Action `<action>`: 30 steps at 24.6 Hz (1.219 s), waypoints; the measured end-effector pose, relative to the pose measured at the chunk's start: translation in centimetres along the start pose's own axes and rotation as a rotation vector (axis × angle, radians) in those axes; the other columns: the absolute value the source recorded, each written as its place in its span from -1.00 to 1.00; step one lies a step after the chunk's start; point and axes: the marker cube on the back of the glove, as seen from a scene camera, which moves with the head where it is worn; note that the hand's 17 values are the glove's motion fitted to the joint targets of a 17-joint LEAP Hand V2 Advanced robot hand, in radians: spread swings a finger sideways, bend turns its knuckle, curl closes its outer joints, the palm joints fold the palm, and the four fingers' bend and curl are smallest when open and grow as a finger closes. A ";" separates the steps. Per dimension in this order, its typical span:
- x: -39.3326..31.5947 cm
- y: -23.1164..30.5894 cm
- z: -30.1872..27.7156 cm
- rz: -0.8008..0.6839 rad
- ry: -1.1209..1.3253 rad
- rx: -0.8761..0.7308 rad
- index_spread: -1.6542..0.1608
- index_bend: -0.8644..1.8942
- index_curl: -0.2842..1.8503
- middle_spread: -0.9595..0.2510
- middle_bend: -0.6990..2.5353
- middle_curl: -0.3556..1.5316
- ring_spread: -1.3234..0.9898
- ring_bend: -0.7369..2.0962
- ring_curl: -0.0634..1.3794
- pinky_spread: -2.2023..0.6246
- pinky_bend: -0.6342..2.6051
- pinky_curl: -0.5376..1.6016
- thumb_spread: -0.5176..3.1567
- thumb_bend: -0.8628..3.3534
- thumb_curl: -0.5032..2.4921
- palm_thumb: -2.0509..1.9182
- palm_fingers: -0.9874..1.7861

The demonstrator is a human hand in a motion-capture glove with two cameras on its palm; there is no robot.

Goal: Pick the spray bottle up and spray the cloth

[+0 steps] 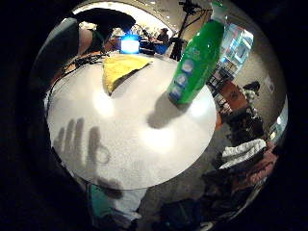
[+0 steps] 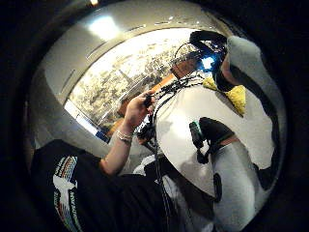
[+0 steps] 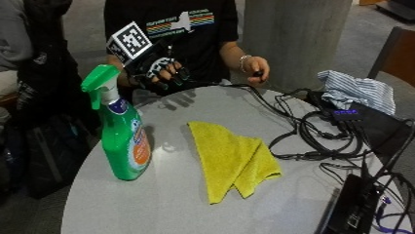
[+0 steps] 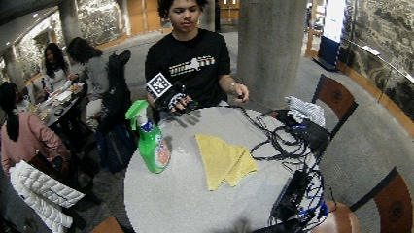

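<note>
bare table [image 3: 175,195] lies between spray bottle [image 3: 123,141] and cloth [image 3: 233,158] — cables [image 3: 311,136] crowd the far side.

round table [image 3: 168,195], spray bottle [image 3: 123,141], yellow cloth [image 3: 233,161], cables [image 3: 311,136]

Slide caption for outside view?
Black-gloved right hand hovers above table edge; green plastic spray bottle and yellow cloth untouched.

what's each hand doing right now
Right hand: open, fingers loosely curled, holding nothing, above the table edge.
Left hand: pinching a small dark thing.
</note>
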 end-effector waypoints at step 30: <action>2.3 -0.1 -5.6 0.363 -0.500 -0.095 0.48 -0.28 -0.46 0.52 -0.46 -0.31 0.09 -0.29 -0.53 0.66 -0.32 -0.26 -0.19 -0.52 -0.48 0.39 0.34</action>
